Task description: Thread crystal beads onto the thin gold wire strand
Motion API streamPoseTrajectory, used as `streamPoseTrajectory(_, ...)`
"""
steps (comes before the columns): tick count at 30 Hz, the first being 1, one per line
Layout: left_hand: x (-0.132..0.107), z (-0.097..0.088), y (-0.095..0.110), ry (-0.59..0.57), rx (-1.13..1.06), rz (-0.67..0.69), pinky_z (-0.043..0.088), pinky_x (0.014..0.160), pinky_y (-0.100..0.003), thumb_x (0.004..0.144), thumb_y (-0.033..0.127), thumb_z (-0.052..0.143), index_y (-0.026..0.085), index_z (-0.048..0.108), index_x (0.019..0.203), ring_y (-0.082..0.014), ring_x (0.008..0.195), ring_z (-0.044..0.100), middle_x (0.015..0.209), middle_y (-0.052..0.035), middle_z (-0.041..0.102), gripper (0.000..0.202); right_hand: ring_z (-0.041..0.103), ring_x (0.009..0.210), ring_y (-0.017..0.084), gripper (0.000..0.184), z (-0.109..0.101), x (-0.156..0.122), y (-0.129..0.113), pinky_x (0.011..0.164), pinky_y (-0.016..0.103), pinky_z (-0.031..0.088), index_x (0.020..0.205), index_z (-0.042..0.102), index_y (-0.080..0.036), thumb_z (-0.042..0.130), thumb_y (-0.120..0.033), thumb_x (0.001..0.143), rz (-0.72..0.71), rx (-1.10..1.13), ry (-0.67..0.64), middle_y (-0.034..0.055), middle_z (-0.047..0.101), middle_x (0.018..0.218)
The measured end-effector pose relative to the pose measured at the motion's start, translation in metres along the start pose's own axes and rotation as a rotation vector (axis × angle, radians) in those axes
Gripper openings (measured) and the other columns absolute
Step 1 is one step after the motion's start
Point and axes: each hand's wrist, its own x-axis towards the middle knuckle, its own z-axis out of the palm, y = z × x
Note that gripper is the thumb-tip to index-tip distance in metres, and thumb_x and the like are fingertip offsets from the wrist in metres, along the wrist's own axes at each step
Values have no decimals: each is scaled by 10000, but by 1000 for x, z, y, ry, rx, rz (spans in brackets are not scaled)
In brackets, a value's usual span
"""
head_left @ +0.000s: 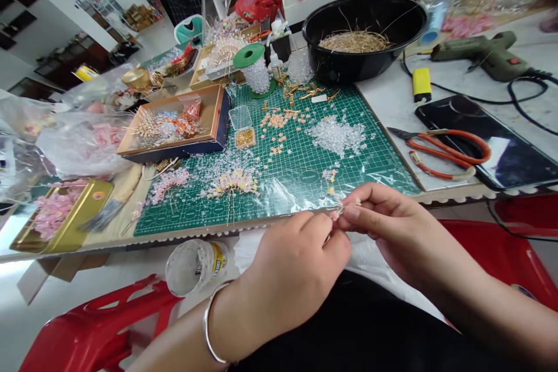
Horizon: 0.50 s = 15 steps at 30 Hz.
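Observation:
Both hands meet at the table's front edge, around a small beaded sprig (335,215) with pinkish and pale beads. My left hand (300,261), with a silver bangle at the wrist, is closed on its lower part. The fingertips of my right hand (379,215) pinch its upper end; exactly which bead or wire they grip is partly hidden. Just beyond lies a short string of pink and yellow beads (330,179) on the green cutting mat (296,186). Left of it, a beaded hair comb (233,183) rests with its wire prongs over the mat's edge.
Clear beads (337,135) and peach flower beads (281,119) lie in heaps on the mat. Orange-handled pliers (449,148), a phone (501,139) and a glue gun (483,55) are at right. A black basin (364,64) stands behind; an open box (213,122) sits left.

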Motion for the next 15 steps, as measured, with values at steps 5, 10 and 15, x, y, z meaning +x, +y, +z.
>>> streamPoseTrajectory(5, -1, -8, -6, 12, -621, -444, 484, 729, -320, 926, 329, 656, 193, 508, 841, -171, 877, 579, 949, -30, 588, 218, 694, 685, 140, 173, 2, -3, -4, 673, 249, 575, 802, 684, -228, 821, -333, 809, -31, 16, 7, -16, 719, 701)
streamPoseTrajectory(10, 3, -8, -9, -183, -1475, -775, 531, 617, -260, 913, 398, 668, 249, 466, 1187, -218, 1062, 612, 1235, -82, 560, 371, 690, 626, 135, 153, 6, -8, -6, 615, 249, 584, 827, 688, -227, 810, -319, 823, -13, 15, -27, -16, 713, 701)
streamPoseTrajectory(15, 9, -11, -9, -241, -1387, -750, 464, 655, -240, 975, 339, 571, 213, 574, 1095, -107, 742, 562, 854, 12, 589, 174, 660, 623, 112, 105, -2, -16, -5, 630, 224, 552, 908, 689, -251, 760, -323, 879, 42, -53, -93, -36, 677, 714)
